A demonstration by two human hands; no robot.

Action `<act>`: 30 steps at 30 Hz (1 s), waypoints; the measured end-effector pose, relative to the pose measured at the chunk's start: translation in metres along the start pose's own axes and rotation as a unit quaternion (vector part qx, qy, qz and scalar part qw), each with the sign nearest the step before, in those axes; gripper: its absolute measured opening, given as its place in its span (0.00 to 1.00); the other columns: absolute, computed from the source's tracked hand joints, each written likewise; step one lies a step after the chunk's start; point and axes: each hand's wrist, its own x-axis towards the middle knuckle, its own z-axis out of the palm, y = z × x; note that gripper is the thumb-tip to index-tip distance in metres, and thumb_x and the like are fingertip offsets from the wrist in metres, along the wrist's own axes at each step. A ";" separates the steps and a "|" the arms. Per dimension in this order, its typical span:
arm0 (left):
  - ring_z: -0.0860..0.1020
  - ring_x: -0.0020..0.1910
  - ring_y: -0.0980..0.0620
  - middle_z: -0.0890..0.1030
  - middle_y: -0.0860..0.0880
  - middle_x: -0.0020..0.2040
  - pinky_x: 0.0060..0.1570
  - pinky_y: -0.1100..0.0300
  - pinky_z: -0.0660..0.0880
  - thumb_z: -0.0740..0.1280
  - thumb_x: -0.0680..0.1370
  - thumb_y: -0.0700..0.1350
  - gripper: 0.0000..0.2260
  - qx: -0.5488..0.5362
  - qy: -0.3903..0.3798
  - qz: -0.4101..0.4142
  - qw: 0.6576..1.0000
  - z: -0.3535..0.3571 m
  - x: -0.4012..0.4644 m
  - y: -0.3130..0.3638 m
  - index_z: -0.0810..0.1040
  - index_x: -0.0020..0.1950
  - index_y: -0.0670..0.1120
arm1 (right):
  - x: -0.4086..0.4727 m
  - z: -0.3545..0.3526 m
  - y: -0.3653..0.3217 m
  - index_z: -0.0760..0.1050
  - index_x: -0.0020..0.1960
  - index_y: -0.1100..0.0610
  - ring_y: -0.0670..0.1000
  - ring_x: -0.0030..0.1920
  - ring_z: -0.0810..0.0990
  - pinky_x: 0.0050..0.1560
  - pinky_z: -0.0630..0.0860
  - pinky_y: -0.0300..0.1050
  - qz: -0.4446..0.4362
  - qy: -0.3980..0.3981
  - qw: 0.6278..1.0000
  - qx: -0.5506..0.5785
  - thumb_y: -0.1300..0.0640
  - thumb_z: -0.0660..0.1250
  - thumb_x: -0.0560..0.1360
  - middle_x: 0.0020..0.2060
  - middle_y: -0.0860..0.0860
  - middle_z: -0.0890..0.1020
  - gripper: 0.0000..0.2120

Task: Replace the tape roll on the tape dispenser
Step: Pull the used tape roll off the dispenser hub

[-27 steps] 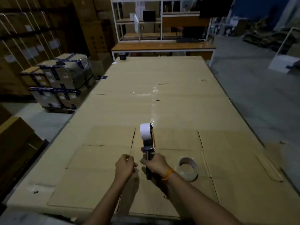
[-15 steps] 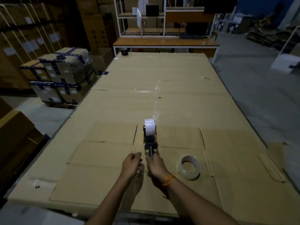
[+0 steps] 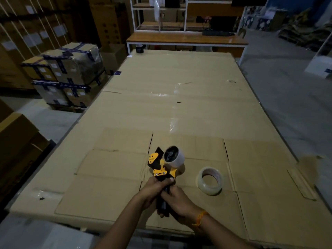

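Both hands, left (image 3: 156,188) and right (image 3: 177,201), clenched on dispenser (image 3: 160,169) handle; mounted roll (image 3: 174,156), seemingly loose, could slip off if tilted.

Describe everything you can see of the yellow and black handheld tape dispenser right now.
The yellow and black handheld tape dispenser is lifted off the cardboard-covered table, head pointing away. The left hand and right hand both grip its black handle. Yellow metal-looking plates frame a black front part; a whitish tape roll sits on its spool, right side.
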 end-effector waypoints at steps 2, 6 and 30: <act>0.88 0.46 0.51 0.89 0.41 0.50 0.42 0.64 0.82 0.73 0.79 0.41 0.11 0.027 0.016 -0.022 0.999 0.002 0.001 -0.001 0.84 0.58 0.36 | -0.003 -0.010 -0.002 0.79 0.58 0.63 0.62 0.34 0.84 0.29 0.78 0.47 0.032 -0.020 0.998 -0.043 0.48 0.63 0.86 0.39 0.63 0.87 0.17; 0.83 0.35 0.54 0.86 0.42 0.41 0.35 0.61 0.77 0.75 0.75 0.43 0.08 0.095 0.048 -0.053 0.993 0.004 0.002 -0.002 0.84 0.46 0.38 | -0.011 -0.039 -0.018 0.80 0.51 0.63 0.61 0.33 0.83 0.28 0.76 0.46 0.055 -0.037 0.988 -0.139 0.43 0.67 0.83 0.39 0.64 0.87 0.21; 0.83 0.35 0.47 0.82 0.41 0.48 0.33 0.61 0.84 0.67 0.82 0.40 0.13 0.380 0.064 -0.072 0.920 0.028 0.039 0.105 0.78 0.63 0.35 | 0.096 -0.147 -0.078 0.87 0.49 0.65 0.48 0.35 0.83 0.35 0.75 0.42 0.125 0.137 0.904 -0.386 0.50 0.77 0.77 0.41 0.57 0.89 0.16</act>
